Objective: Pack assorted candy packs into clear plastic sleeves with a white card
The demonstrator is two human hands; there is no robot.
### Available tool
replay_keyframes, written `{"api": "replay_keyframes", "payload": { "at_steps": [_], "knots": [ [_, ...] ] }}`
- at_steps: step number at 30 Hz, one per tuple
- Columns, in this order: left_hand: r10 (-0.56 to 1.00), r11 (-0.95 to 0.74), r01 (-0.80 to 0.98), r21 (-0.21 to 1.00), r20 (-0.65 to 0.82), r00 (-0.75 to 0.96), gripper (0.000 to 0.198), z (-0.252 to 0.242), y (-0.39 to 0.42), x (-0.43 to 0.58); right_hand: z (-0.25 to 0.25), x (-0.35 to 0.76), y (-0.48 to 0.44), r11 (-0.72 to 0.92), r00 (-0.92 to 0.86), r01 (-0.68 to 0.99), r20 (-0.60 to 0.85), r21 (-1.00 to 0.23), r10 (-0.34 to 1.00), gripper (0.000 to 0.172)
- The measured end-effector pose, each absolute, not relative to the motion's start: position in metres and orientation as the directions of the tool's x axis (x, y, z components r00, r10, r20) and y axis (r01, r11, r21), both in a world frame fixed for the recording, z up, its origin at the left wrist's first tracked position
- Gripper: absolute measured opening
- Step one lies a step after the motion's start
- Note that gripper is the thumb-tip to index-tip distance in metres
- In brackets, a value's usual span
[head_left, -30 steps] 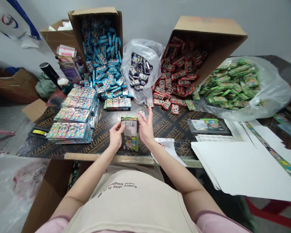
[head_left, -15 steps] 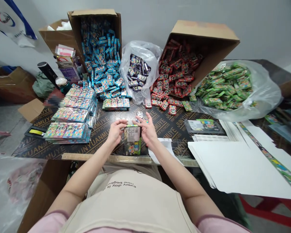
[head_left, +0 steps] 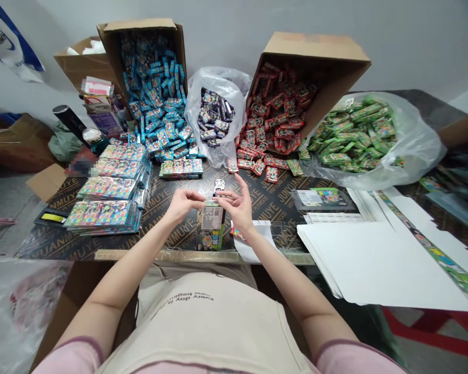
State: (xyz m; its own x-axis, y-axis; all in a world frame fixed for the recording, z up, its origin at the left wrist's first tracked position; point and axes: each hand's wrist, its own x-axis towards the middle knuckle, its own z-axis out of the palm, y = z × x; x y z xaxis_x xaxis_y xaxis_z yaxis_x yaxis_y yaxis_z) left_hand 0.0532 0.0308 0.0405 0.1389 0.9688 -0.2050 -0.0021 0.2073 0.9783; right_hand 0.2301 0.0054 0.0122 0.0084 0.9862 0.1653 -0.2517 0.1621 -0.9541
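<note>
A flat black-and-green printed packet [head_left: 209, 236] with a clear plastic top lies at the table's front edge, between my hands. My left hand [head_left: 184, 204] pinches the upper left of its plastic, thumb and fingertips together. On the opposite corner, my right hand [head_left: 238, 206] has its thumb and a finger closed at the plastic, while the other fingers are raised and spread. Just beyond my fingertips is a small dark purple-and-white candy packet [head_left: 219, 186]. A white paper sheet [head_left: 259, 244] lies under my right wrist, with a bit of red wrapper on it.
Tipped cartons spill blue packets [head_left: 164, 114] and red packets [head_left: 281, 117]. Plastic bags hold purple packets [head_left: 216, 114] and green packets [head_left: 359, 132]. Stacked multicoloured packs [head_left: 107, 189] stand left; white card sheets [head_left: 374, 259] overhang the edge at right. A dark flask [head_left: 68, 122] leans behind the stacks.
The view has shifted slightly, so everything sits a little further left. Both hands remain at the packet's top; my right fingers have lifted and spread somewhat.
</note>
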Motion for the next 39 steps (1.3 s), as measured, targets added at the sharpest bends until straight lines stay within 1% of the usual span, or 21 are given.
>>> {"api": "replay_keyframes", "payload": {
  "at_steps": [3, 5, 7, 9, 11, 12, 13, 15, 17, 18, 20, 21, 22, 23, 26, 27, 29, 31, 33, 35, 39],
  "knots": [
    [0.971, 0.158, 0.084, 0.984, -0.170, 0.166, 0.014, 0.043, 0.030, 0.054, 0.014, 0.234, 0.006, 0.184, -0.007, -0.223, 0.191, -0.957, 0.982, 0.089],
    [0.980, 0.011, 0.213, 0.977, -0.052, 0.190, 0.009, 0.045, 0.026, 0.054, 0.013, 0.236, 0.006, 0.218, -0.018, -0.192, 0.225, -0.957, 0.974, 0.088],
    [0.959, -0.214, 0.335, 0.918, 0.133, 0.249, 0.004, 0.047, 0.021, 0.053, 0.009, 0.239, 0.003, 0.275, -0.032, -0.138, 0.281, -0.952, 0.959, 0.084],
    [0.897, -0.415, 0.394, 0.820, 0.296, 0.329, 0.005, 0.047, 0.016, 0.052, 0.002, 0.242, -0.001, 0.388, -0.046, -0.046, 0.390, -0.920, 0.920, 0.075],
    [0.835, -0.532, 0.412, 0.739, 0.379, 0.398, 0.007, 0.045, 0.012, 0.052, -0.005, 0.246, -0.007, 0.533, -0.077, 0.052, 0.529, -0.844, 0.845, 0.064],
    [0.817, -0.561, 0.421, 0.713, 0.394, 0.421, 0.008, 0.043, 0.011, 0.052, -0.008, 0.247, -0.009, 0.583, -0.098, 0.081, 0.575, -0.809, 0.812, 0.060],
    [0.805, -0.578, 0.431, 0.693, 0.399, 0.439, 0.008, 0.041, 0.011, 0.053, -0.008, 0.248, -0.011, 0.596, -0.111, 0.088, 0.587, -0.798, 0.802, 0.059],
    [0.798, -0.590, 0.459, 0.664, 0.393, 0.458, 0.008, 0.038, 0.010, 0.053, -0.001, 0.251, -0.013, 0.510, -0.070, 0.050, 0.507, -0.859, 0.859, 0.061],
    [0.803, -0.584, 0.486, 0.650, 0.378, 0.461, 0.014, 0.036, 0.010, 0.054, 0.015, 0.254, -0.011, 0.381, 0.055, 0.018, 0.381, -0.925, 0.923, 0.059],
    [0.809, -0.576, 0.494, 0.651, 0.369, 0.458, 0.015, 0.035, 0.010, 0.054, 0.025, 0.256, -0.008, 0.345, 0.127, 0.035, 0.346, -0.938, 0.929, 0.053],
    [0.822, -0.556, 0.498, 0.665, 0.352, 0.447, 0.016, 0.035, 0.009, 0.053, 0.044, 0.260, -0.001, 0.330, 0.200, 0.137, 0.352, -0.934, 0.914, 0.035],
    [0.830, -0.544, 0.494, 0.678, 0.344, 0.439, 0.016, 0.035, 0.008, 0.053, 0.053, 0.262, 0.003, 0.330, 0.175, 0.193, 0.363, -0.924, 0.915, 0.025],
    [0.837, -0.531, 0.485, 0.695, 0.340, 0.429, 0.016, 0.036, 0.008, 0.053, 0.059, 0.263, 0.007, 0.327, 0.110, 0.237, 0.360, -0.915, 0.927, 0.020],
    [0.845, -0.517, 0.471, 0.714, 0.338, 0.415, 0.015, 0.036, 0.008, 0.053, 0.063, 0.263, 0.012, 0.320, 0.012, 0.267, 0.335, -0.909, 0.942, 0.019],
    [0.870, -0.477, 0.411, 0.777, 0.354, 0.342, 0.010, 0.034, 0.007, 0.054, 0.067, 0.257, 0.025, 0.280, -0.331, 0.314, 0.172, -0.907, 0.928, 0.021],
    [0.878, -0.466, 0.392, 0.794, 0.360, 0.314, 0.008, 0.034, 0.007, 0.054, 0.067, 0.254, 0.030, 0.262, -0.420, 0.329, 0.108, -0.907, 0.901, 0.021],
    [0.889, -0.450, 0.363, 0.816, 0.369, 0.271, 0.007, 0.033, 0.007, 0.054, 0.066, 0.247, 0.038, 0.221, -0.539, 0.359, -0.008, -0.907, 0.842, 0.020],
    [0.894, -0.439, 0.352, 0.826, 0.365, 0.258, 0.008, 0.033, 0.006, 0.053, 0.066, 0.241, 0.044, 0.177, -0.594, 0.386, -0.097, -0.905, 0.799, 0.018],
    [0.894, -0.439, 0.353, 0.826, 0.364, 0.259, 0.009, 0.034, 0.004, 0.053, 0.067, 0.237, 0.048, 0.145, -0.610, 0.409, -0.152, -0.901, 0.778, 0.017],
    [0.890, -0.450, 0.358, 0.818, 0.375, 0.260, 0.008, 0.036, 0.002, 0.052, 0.069, 0.235, 0.050, 0.132, -0.605, 0.426, -0.173, -0.895, 0.777, 0.016],
    [0.890, -0.454, 0.401, 0.795, 0.384, 0.246, 0.010, 0.035, 0.001, 0.055, 0.067, 0.235, 0.049, 0.127, -0.579, 0.424, -0.161, -0.897, 0.799, 0.019]
  ]
}}
